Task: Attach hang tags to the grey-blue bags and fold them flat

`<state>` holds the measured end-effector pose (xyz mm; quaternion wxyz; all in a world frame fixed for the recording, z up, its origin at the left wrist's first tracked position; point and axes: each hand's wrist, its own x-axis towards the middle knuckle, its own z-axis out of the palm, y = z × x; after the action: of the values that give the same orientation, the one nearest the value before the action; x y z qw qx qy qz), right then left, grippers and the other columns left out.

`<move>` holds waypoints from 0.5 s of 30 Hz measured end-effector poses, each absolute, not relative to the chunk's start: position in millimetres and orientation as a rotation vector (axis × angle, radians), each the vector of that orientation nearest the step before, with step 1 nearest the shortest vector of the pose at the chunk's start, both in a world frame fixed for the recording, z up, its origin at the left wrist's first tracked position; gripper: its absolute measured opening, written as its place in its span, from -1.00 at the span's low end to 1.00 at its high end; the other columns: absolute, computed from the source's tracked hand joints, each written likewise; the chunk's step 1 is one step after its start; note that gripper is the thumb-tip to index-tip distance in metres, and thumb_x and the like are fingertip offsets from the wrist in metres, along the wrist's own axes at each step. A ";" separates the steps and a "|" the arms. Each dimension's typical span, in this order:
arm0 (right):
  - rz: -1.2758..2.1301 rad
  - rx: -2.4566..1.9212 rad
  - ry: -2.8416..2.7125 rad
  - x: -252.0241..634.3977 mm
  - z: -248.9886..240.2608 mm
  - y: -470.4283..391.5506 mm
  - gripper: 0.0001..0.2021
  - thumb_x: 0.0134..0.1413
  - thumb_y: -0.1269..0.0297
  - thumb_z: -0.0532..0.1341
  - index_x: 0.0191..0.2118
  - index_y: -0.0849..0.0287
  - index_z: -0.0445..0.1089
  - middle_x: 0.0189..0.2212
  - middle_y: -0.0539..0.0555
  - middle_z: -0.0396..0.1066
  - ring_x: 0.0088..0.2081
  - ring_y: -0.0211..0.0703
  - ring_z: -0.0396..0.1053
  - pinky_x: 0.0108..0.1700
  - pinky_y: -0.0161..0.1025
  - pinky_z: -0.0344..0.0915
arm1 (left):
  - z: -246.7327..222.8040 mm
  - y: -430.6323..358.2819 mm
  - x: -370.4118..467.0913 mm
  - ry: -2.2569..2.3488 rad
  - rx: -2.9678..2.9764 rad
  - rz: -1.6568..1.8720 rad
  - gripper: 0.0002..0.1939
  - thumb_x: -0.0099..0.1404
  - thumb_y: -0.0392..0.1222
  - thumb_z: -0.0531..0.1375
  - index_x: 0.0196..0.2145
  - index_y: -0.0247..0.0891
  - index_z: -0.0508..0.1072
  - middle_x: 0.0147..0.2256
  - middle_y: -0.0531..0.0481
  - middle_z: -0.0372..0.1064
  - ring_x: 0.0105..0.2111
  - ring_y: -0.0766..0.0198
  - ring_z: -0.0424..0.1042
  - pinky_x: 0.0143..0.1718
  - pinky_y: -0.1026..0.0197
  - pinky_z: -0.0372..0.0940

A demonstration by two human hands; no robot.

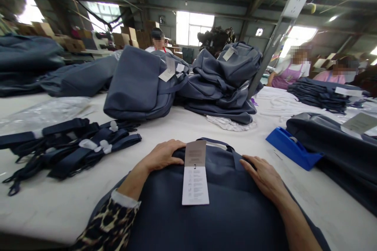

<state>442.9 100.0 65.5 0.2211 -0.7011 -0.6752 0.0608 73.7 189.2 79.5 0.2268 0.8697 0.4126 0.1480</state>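
Observation:
A dark navy bag [235,211] lies in front of me on the white table, its carry handle [216,141] at the far edge. A folded card hang tag [195,186] with printed lines and small symbols rests on top of it. My left hand [165,155] lies on the bag's far left part beside the tag, thumb apart from the fingers; some fingertips are hidden behind the tag's edge. Stretched over the far right part, next to a handle end, is my right hand [262,172], fingers extended. Neither hand visibly grasps anything.
Navy straps [85,145] lie left, near clear plastic [50,110]. A tagged bag [132,82] and a bag pile [224,78] stand ahead. A blue tape dispenser [291,147] sits right, against another bag [318,129]. A metal post [271,43] rises behind. Several people work beyond.

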 end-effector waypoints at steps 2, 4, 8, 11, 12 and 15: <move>0.214 -2.010 -1.827 433.1 62.2 111.7 -0.54 0.10 -0.21 0.13 -0.10 0.03 0.48 -0.18 0.17 0.53 -0.09 0.18 0.43 -0.06 0.04 0.29 | 79.9 188.3 74.3 1.157 2.415 0.410 -0.44 0.20 -0.06 0.31 0.16 0.06 0.36 0.08 0.02 0.39 0.08 0.05 0.35 0.10 0.11 0.21; 0.321 -2.029 -1.768 425.2 59.2 121.6 -0.61 0.00 -0.09 0.26 -0.13 0.03 0.44 -0.22 0.14 0.54 -0.18 0.12 0.46 -0.15 -0.03 0.31 | 80.1 187.8 73.3 1.181 2.400 0.419 -0.41 0.20 -0.08 0.30 0.18 0.04 0.32 0.08 0.00 0.39 0.07 0.05 0.37 0.09 0.11 0.21; 0.540 -1.757 -1.501 419.8 60.7 125.6 -0.67 -0.08 0.08 0.26 -0.15 0.01 0.34 -0.29 0.03 0.52 -0.28 -0.02 0.46 -0.27 -0.16 0.30 | 78.9 187.9 72.0 1.205 2.360 0.435 -0.41 0.18 -0.15 0.29 0.16 -0.04 0.28 0.05 -0.03 0.41 0.02 0.06 0.41 0.04 0.12 0.25; 0.730 -1.439 -1.297 417.2 75.5 109.8 -0.65 -0.04 0.03 0.28 -0.14 0.03 0.31 -0.26 0.06 0.51 -0.17 -0.03 0.44 -0.20 -0.19 0.30 | 77.1 187.8 73.1 1.247 2.415 0.412 -0.47 0.19 -0.12 0.29 0.12 -0.06 0.33 0.01 -0.05 0.43 0.00 0.03 0.41 0.00 0.10 0.27; 0.864 -1.367 -1.324 415.2 82.6 101.5 -0.66 -0.01 0.03 0.29 -0.13 0.03 0.32 -0.24 0.06 0.50 -0.14 -0.05 0.43 -0.17 -0.20 0.30 | 76.6 187.7 73.7 1.250 2.435 0.406 -0.48 0.19 -0.10 0.30 0.11 -0.06 0.34 0.01 -0.05 0.43 0.00 0.02 0.41 0.01 0.09 0.26; 1.387 -1.267 -1.672 407.3 103.0 73.2 -0.74 0.06 0.05 0.32 -0.20 0.06 0.38 -0.29 0.04 0.48 -0.21 -0.12 0.40 -0.21 -0.26 0.26 | 76.8 186.7 76.1 1.208 2.474 0.434 -0.52 0.23 -0.10 0.28 0.10 -0.05 0.36 0.06 -0.03 0.40 0.05 0.04 0.38 0.05 0.10 0.24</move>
<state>407.3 73.2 103.0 0.3084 -0.4792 -0.6325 0.5247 76.1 186.7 76.8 0.1764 0.8737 0.4266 0.1532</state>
